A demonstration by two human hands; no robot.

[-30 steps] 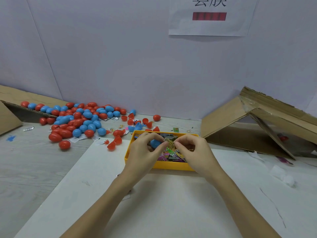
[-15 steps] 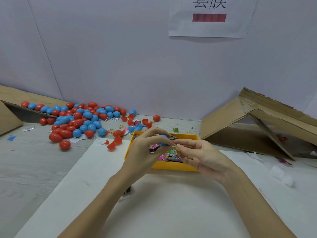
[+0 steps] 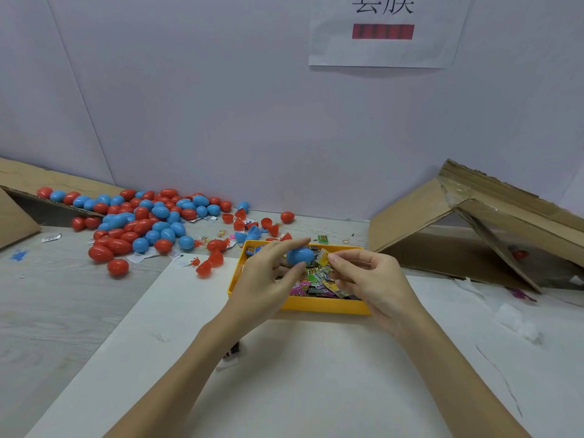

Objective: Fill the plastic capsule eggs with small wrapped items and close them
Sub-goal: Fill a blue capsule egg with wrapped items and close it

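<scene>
Left hand [image 3: 268, 279] is holding a blue egg [image 3: 300, 256] between thumb and fingers, curled round it, above the far part of the yellow tray [image 3: 316, 306]. Right hand [image 3: 366, 279] is pinching a small yellowish packet [image 3: 323, 257] at the fingertips, just beside the egg's right end, over the loose packets [image 3: 313, 281] in the tray.

Step in hand, by my reading: feeding the packet into the egg. To do it well: keep the egg's opening turned toward the packet, hold the egg steady, push the packet fully inside so no wrapper edge is sticking out at the seam, then press the halves together squarely.

Hard to make out: whether the egg is open, one half only, or already closed, as the fingers are covering much of it. Packet print is too small to read. The pile of eggs [image 3: 142, 219] at far left is partly running under cardboard [image 3: 19, 181].
</scene>
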